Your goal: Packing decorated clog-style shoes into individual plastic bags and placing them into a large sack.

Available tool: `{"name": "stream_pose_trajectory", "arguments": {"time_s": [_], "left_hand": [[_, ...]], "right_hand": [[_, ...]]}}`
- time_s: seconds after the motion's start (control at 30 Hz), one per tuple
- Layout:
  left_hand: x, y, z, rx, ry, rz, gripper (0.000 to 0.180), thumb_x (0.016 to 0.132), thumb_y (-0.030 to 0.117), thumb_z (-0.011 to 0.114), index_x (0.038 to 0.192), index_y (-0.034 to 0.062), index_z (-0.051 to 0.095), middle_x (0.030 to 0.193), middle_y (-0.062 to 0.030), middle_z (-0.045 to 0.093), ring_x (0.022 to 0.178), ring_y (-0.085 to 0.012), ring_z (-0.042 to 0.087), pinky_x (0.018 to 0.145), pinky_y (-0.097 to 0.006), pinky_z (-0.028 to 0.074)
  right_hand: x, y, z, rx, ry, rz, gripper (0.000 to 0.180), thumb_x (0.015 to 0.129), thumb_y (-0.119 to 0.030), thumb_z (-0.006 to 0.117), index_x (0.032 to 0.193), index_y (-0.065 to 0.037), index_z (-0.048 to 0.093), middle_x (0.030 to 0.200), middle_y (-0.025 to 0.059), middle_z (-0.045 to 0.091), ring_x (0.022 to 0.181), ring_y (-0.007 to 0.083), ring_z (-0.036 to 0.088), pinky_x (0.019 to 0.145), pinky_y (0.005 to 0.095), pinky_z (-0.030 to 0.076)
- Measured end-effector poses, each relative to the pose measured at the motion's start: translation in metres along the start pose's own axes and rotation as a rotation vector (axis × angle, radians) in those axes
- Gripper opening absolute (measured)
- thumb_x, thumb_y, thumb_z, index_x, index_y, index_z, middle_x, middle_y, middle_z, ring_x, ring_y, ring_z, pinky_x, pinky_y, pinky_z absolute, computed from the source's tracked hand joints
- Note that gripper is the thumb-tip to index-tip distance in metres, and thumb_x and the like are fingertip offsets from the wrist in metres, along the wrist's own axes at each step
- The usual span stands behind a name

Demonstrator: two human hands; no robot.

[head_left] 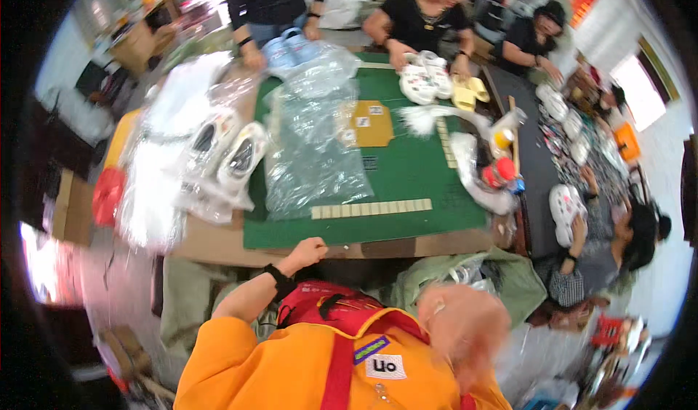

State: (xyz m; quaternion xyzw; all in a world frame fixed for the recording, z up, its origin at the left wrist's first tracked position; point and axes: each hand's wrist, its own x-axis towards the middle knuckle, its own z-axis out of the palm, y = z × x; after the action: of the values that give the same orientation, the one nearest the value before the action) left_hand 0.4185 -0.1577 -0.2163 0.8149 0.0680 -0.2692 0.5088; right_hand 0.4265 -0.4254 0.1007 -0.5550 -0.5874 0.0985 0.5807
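My left hand [308, 253] is curled closed just over the near edge of the table, by the green mat [407, 232]; whatever its fingers hold, if anything, is hidden. A dark band circles that wrist. Raised close in front of my orange top, my right hand [465, 330] is smeared by motion, so its fingers do not show clearly. Across the mat lies a large clear plastic bag [316, 155]. Beside it is a tan card [373, 124] with small white labels. A strip of pale squares [371, 209] runs along the mat's near side.
Left, white shoes [242, 155] lie in clear plastic near stacked clear bags [178, 104]. Across the table, people handle blue clogs [291, 48], white clogs [424, 77] and yellow slippers [469, 92]. A red-capped bottle [499, 172] stands right. A green sack [509, 286] sits below the table edge.
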Motion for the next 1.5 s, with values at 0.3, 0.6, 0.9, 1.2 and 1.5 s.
{"name": "stream_pose_trajectory", "arguments": {"time_s": [0.3,0.6,0.9,1.2,1.5], "left_hand": [[0.080,0.003,-0.094,0.165,-0.168,-0.013,0.018,0.079,0.015,0.054,0.085,-0.0018,0.053,0.073,-0.0108,0.054,0.065,-0.0199,0.054,0.059,-0.032,0.043],[0.113,-0.026,-0.117,0.845,0.138,0.347,0.058,0.065,0.015,0.064,0.117,0.0139,0.040,0.112,-0.0127,0.041,0.103,-0.0345,0.040,0.080,-0.047,0.037],[0.145,-0.046,-0.112,0.800,0.186,0.257,0.009,0.072,0.012,0.053,0.080,0.0116,0.057,0.089,-0.0093,0.051,0.086,-0.0315,0.050,0.073,-0.044,0.040],[0.114,0.026,-0.088,0.476,0.121,0.334,0.013,0.075,0.011,0.050,0.084,0.0042,0.055,0.076,-0.0187,0.056,0.073,-0.0365,0.054,0.063,-0.043,0.042],[0.103,0.091,-0.088,0.239,0.284,0.359,0.024,0.078,0.008,0.046,0.102,0.0078,0.048,0.070,-0.0158,0.055,0.068,-0.0345,0.054,0.059,-0.041,0.042]], "right_hand": [[0.122,0.006,-0.005,0.410,-0.348,-0.515,0.022,0.078,-0.027,0.054,0.080,-0.005,0.052,0.070,0.0067,0.054,0.058,0.0173,0.051,0.054,0.0306,0.039],[0.151,0.074,-0.009,0.079,-0.178,-0.152,0.025,0.079,-0.029,0.052,0.085,-0.005,0.047,0.066,0.0089,0.047,0.059,0.0235,0.046,0.053,0.0330,0.035],[0.011,0.272,0.004,-0.152,0.328,1.081,0.037,0.080,-0.030,0.054,0.108,-0.008,0.047,0.071,0.0071,0.054,0.066,0.0193,0.054,0.060,0.0308,0.043],[-0.039,0.332,0.002,-1.125,-0.143,0.779,0.050,0.067,-0.022,0.062,0.114,-0.018,0.046,0.111,0.0051,0.047,0.107,0.0232,0.042,0.085,0.0500,0.030],[-0.038,0.336,-0.019,-0.593,0.001,0.823,0.023,0.075,-0.028,0.053,0.093,-0.014,0.057,0.089,0.0059,0.057,0.086,0.0236,0.054,0.074,0.0411,0.034]]}}
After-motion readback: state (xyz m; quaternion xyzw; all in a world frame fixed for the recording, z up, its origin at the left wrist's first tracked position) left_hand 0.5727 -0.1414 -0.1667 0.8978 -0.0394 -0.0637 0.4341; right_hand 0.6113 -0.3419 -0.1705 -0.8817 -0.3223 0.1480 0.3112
